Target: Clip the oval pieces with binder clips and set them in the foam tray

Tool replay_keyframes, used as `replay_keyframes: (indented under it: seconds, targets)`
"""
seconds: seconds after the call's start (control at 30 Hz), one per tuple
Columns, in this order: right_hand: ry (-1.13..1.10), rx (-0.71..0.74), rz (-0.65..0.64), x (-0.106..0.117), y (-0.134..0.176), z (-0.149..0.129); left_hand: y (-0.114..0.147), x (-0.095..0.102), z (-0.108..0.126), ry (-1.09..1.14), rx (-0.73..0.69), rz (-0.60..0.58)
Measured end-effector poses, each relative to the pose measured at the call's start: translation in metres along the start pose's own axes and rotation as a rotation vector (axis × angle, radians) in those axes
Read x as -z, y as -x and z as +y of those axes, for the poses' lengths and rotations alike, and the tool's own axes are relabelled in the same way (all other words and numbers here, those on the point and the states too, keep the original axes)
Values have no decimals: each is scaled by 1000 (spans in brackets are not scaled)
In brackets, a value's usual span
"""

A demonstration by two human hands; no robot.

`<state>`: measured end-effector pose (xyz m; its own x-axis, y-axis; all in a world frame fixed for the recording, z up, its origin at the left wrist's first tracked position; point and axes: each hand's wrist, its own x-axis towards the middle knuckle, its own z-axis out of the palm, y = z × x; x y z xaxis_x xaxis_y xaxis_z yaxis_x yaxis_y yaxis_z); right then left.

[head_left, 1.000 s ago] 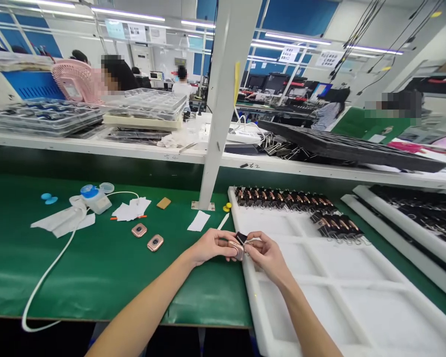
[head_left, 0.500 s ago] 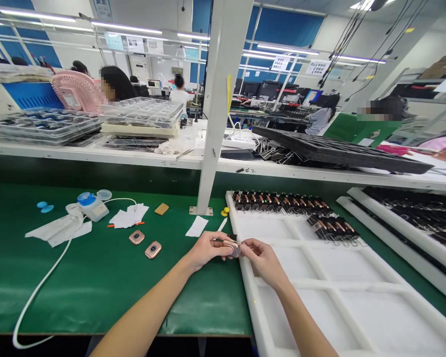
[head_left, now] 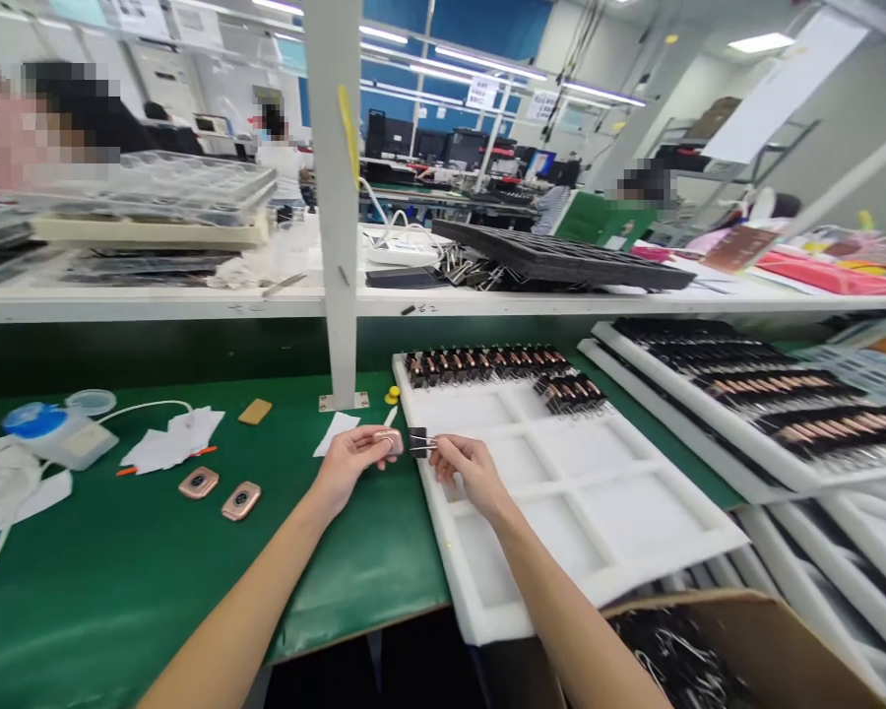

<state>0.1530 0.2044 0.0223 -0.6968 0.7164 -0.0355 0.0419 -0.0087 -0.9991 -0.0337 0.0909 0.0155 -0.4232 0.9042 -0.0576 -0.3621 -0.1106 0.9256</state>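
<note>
My left hand [head_left: 354, 461] pinches a rose-gold smartwatch case [head_left: 390, 441] between thumb and fingers. Just to its right, my right hand [head_left: 467, 468] is closed on the wire handles of a black binder clip [head_left: 417, 442]. A small gap separates the clip from the watch case. Two more rose-gold watch cases, a rear one [head_left: 199, 482] and a front one [head_left: 241, 500], lie on the green mat [head_left: 155, 581] with their sensor sides up. Beyond my right hand, a row of clipped watch cases [head_left: 487, 364] and a shorter clipped group [head_left: 570, 394] stand in the white foam tray [head_left: 462, 615].
On the left are a bottle with a blue top [head_left: 59, 433], white papers [head_left: 173, 440] and a tan block [head_left: 255, 411]. A white post [head_left: 336, 246] rises behind my hands. A cardboard box of binder clips [head_left: 679, 655] sits at the lower right, near stacked foam trays [head_left: 709, 433].
My view has turned to the right, bringing the cardboard box into sight. My hands have moved apart, and the binder clip is now held clear of the watch case.
</note>
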Motion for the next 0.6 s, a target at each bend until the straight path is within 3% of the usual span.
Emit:
replay_keyframes:
  seconds: [0.3,0.6]
  targets:
    - [21,24,-72,1,-2,8,-2,-2,-5,-109,15,5]
    - [95,24,-67,-3,-5,7,-4,-4,-7,-104,14,40]
